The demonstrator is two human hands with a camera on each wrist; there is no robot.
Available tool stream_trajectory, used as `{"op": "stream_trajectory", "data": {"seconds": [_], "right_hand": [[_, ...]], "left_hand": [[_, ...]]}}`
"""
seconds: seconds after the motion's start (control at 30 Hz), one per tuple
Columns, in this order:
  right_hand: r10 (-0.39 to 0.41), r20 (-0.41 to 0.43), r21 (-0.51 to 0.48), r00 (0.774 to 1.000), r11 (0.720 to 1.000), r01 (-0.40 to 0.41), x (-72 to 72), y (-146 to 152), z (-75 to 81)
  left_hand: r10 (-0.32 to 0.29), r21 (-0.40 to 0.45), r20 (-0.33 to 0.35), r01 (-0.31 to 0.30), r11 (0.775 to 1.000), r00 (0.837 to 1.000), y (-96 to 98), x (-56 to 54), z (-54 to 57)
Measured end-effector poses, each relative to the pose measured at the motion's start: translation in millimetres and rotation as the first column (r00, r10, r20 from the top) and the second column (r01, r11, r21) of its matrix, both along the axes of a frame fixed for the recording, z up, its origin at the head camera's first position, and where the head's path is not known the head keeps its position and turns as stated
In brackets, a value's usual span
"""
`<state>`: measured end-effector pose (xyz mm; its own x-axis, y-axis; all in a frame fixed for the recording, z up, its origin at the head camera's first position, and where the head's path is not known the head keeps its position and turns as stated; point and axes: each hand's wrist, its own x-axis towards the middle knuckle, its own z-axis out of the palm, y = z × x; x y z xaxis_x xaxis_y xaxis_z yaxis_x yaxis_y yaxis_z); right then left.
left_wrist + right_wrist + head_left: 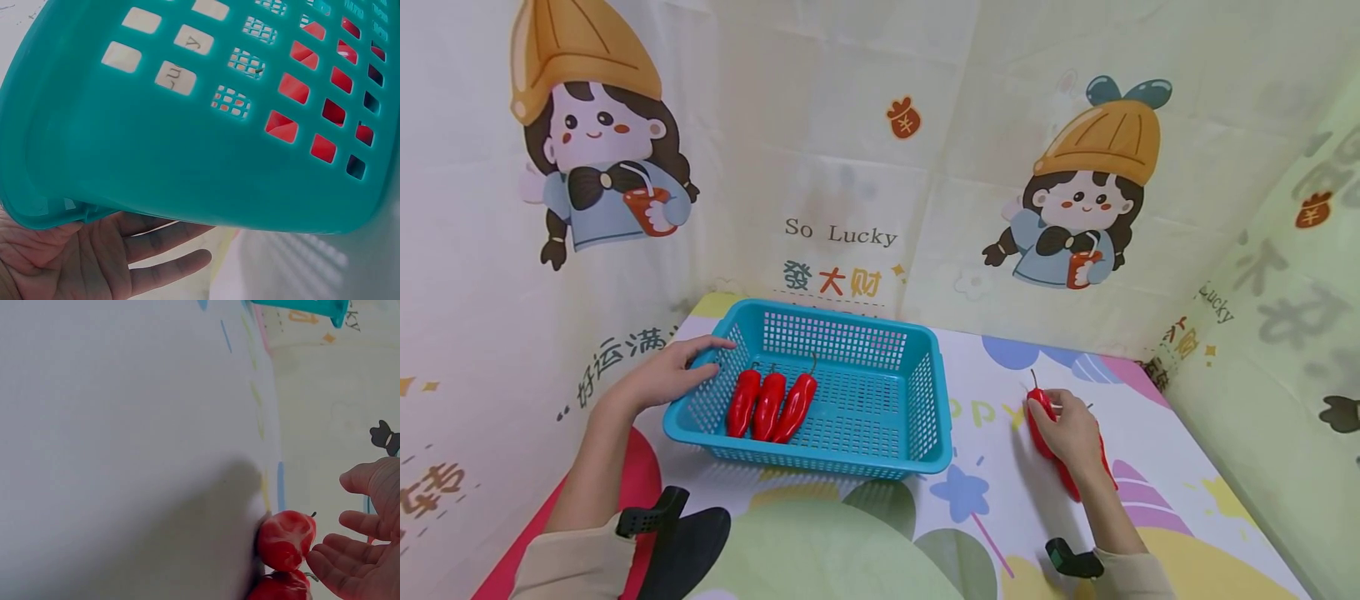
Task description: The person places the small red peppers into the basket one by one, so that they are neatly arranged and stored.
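Pepper (285, 540) just beneath right grip (1075, 432)

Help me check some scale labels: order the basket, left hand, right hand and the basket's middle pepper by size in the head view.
Largest to smallest:
1. Basket
2. Left hand and right hand, too alike to rank
3. Middle pepper

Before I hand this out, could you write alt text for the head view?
A person's right hand is at red peppers on a patterned table; their left hand rests on the left end of a blue basket holding three more peppers. Two cartoon figures decorate the wall behind.
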<state>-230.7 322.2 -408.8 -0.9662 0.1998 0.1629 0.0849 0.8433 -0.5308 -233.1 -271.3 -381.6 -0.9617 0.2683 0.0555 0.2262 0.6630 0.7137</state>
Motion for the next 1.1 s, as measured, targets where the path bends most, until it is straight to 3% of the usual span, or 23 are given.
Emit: {"op": "stream_trajectory", "data": {"seconds": [0.43,1.1], "right_hand": [[0.012,0.068,0.055,0.998,0.998,-0.016,-5.3,5,-12.9],[0.010,0.045,0.081,0.999,0.997,-0.013,-10.3,2,-17.0]], "left_hand": [[0.003,-0.009,-0.005,-0.003,1.000,1.000,0.2,-0.1,0.2],[-0.004,-0.008,-0.009,0.004,1.000,1.000,2.2,3.1,4.4]]}}
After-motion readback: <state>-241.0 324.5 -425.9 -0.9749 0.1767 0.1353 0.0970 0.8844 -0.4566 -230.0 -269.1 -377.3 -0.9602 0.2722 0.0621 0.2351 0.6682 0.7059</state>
